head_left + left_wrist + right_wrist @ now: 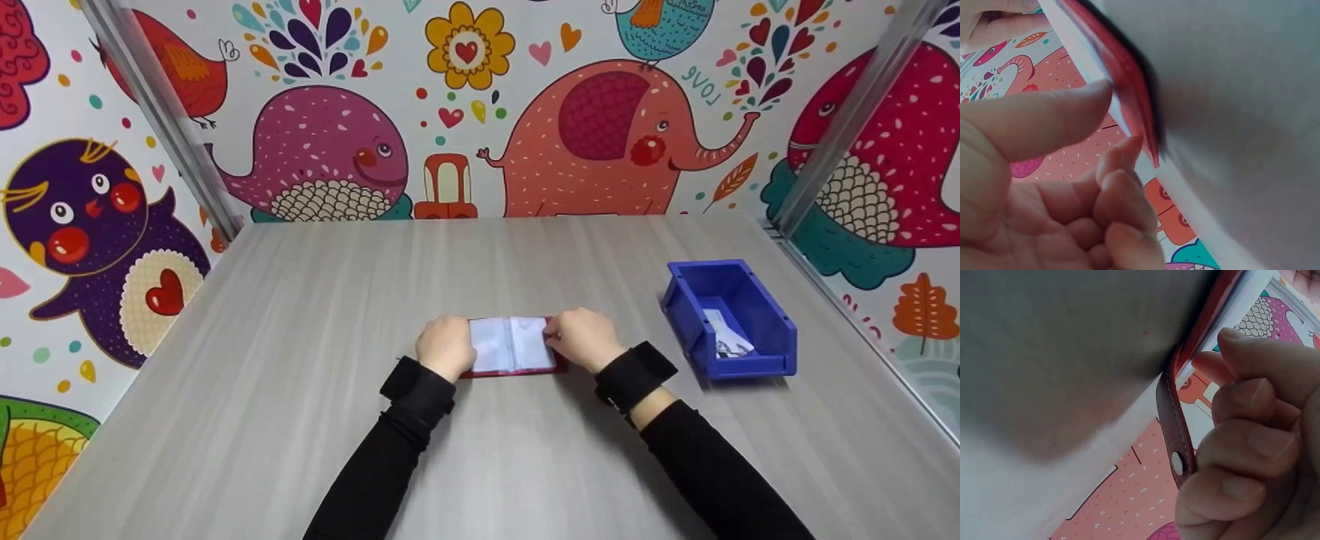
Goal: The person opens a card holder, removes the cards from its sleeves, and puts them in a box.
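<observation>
A red card holder [511, 373] lies spread on the table, clear plastic sleeves [491, 345] facing up. At its left edge, my left hand [445, 346] holds on; in the left wrist view the thumb [1081, 109] lies on the sleeve side and the curled fingers [1123, 194] meet the red edge. My right hand [587, 339] grips the opposite edge between thumb [1258, 351] and forefinger, the other fingers curled in. From that side a dark red strap [1172, 419] with a metal snap sticks out beside the curled fingers.
To the right of the hands stands a blue plastic bin [731, 322] with a white card or paper [724, 330] inside. Printed panels [450, 112] wall the table [315, 300] at the back and both sides, with metal posts at the corners.
</observation>
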A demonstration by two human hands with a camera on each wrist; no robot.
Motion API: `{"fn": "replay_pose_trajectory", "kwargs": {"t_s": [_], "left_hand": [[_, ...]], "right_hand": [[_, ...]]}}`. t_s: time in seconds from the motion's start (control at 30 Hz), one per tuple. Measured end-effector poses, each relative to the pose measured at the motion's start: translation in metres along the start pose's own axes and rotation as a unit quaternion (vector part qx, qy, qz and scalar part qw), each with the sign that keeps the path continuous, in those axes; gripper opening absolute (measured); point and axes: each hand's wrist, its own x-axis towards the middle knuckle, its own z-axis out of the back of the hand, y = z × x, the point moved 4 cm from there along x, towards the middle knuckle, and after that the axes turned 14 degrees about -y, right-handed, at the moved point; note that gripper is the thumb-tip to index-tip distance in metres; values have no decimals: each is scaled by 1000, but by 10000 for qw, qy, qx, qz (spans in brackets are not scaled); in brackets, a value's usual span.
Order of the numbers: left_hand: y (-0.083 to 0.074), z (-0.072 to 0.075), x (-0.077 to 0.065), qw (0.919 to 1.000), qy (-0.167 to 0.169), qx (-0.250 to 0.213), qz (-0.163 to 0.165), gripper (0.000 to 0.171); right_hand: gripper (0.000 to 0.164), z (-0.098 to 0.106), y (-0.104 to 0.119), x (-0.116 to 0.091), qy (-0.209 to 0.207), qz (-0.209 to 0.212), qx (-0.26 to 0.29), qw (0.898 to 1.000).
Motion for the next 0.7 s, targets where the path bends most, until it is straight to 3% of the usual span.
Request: {"fn": "replay_pose_trajectory", "kwargs": {"t_s": [0.4, 0.7], "left_hand": [[1, -3, 2, 9997, 122, 12, 194, 8], [0, -2, 2, 9997, 56, -22, 216, 7]], "right_hand": [[10, 0, 6, -1, -46, 225, -194, 9995], [18, -1, 8, 0, -68, 336, -43, 9994]]}}
